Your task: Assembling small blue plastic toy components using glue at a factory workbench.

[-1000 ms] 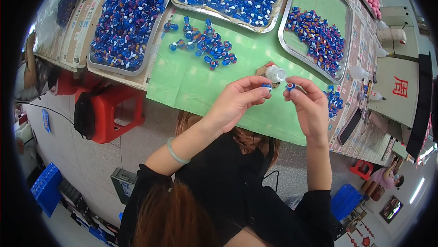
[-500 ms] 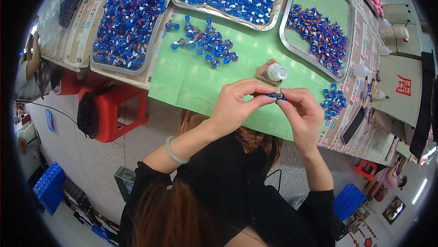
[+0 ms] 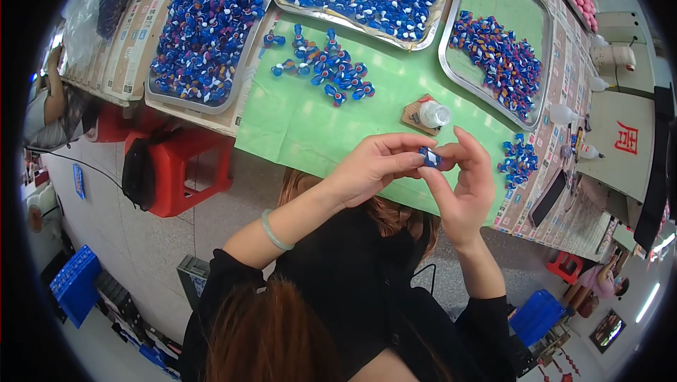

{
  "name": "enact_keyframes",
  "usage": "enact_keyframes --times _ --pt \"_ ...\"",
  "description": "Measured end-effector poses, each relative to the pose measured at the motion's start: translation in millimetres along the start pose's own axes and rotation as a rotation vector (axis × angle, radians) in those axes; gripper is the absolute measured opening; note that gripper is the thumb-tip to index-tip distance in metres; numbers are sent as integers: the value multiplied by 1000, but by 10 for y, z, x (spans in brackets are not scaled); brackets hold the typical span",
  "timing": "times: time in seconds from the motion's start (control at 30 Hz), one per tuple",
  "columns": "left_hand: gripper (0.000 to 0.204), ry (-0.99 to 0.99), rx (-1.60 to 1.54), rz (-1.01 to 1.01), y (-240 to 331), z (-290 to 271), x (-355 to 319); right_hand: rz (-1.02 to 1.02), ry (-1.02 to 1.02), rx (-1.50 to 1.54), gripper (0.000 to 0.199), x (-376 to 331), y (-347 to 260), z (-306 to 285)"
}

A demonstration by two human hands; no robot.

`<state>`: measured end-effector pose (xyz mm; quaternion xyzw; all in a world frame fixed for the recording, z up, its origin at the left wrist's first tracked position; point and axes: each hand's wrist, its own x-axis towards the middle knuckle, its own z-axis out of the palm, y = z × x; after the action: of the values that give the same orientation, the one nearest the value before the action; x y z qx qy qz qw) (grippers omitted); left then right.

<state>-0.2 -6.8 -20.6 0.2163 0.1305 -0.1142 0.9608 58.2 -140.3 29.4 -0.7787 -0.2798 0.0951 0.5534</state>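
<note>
A small blue plastic piece with a white patch [image 3: 430, 158] is held above the near edge of the green sheet. My left hand [image 3: 374, 165] pinches its left side between thumb and fingers. On the other side, my right hand [image 3: 465, 188] has its thumb and a finger at the piece, with the index finger raised off it. Just beyond my fingers, a small clear bottle with a white top [image 3: 434, 114] stands on a brown cardboard pad [image 3: 412, 115]. Farther left lies a loose group of similar blue pieces [image 3: 337, 70]. A smaller pile of blue pieces [image 3: 518, 161] is right of my right hand.
Metal trays of blue pieces stand at the left [image 3: 224, 108], the back [image 3: 352, 28] and the right [image 3: 446, 64]. A dark phone [image 3: 548, 196] lies near the right table edge. Red stools [image 3: 185, 184] stand on the floor at left. Another person's arm [image 3: 55, 89] shows at far left.
The blue piece has been turned so its white patch shows. My right index finger has lifted away from it. The whole view has shifted slightly.
</note>
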Motion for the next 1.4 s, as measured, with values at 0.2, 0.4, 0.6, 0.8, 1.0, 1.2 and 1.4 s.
enact_keyframes --times 0.2,0.4,0.6,0.8,1.0,1.2,1.4 --pt "25 18 98 9 43 -40 -11 -38 -25 -28 51 12 -28 6" --pt "16 326 1639 712 130 -397 3 -316 -991 597 13 -68 -645 -61" --pt "21 633 1803 907 313 -432 -4 -547 -1171 803 26 -27 -1191 267" --pt "20 583 1785 974 454 -358 -132 -571 -1179 879 25 -205 -1203 339" --pt "14 491 1720 1015 610 -231 0 -511 -1213 736 22 -254 -1269 190" --pt "12 472 1758 910 460 -167 -195 -607 -1191 832 20 -358 -1334 235" --pt "11 339 1745 938 425 -76 -159 -436 -1270 1016 18 -432 -1666 35"
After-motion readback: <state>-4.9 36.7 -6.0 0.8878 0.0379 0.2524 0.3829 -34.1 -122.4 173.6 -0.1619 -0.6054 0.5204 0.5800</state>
